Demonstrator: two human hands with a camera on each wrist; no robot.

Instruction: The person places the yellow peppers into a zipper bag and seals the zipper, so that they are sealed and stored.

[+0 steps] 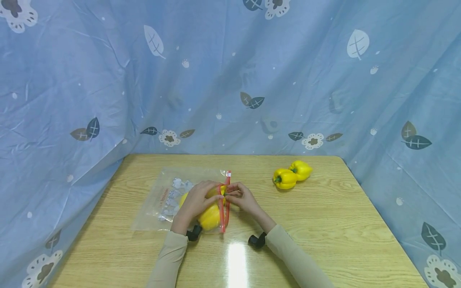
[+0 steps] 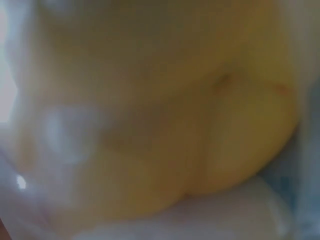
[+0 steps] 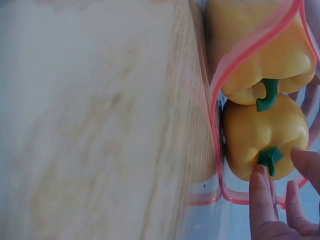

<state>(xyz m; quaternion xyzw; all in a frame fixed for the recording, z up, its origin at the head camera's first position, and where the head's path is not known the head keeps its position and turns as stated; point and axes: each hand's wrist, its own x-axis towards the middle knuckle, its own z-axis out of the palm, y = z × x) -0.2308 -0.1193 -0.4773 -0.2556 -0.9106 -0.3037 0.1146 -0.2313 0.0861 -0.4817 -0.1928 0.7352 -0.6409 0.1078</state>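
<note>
A clear zip bag [image 1: 153,204] with red zip strips lies on its side, its mouth facing right. Inside it are yellow bell peppers with green stems; the right wrist view shows one pepper [image 3: 265,130] at the mouth and another pepper [image 3: 270,55] beside it. My left hand [image 1: 197,202] lies over the bag and grips its mouth edge, thumb and fingers apart. My right hand [image 1: 243,198] is at the mouth; its extended fingers [image 3: 262,205] touch the pepper by its stem. Blurred yellow pepper [image 2: 240,135] fills the left wrist view.
Two more yellow bell peppers [image 1: 285,179] lie touching each other toward the back right of the wooden table [image 1: 324,224]. A blue patterned curtain [image 1: 216,80] surrounds the back and sides. Black wrist cameras [image 1: 257,241] hang beneath both wrists.
</note>
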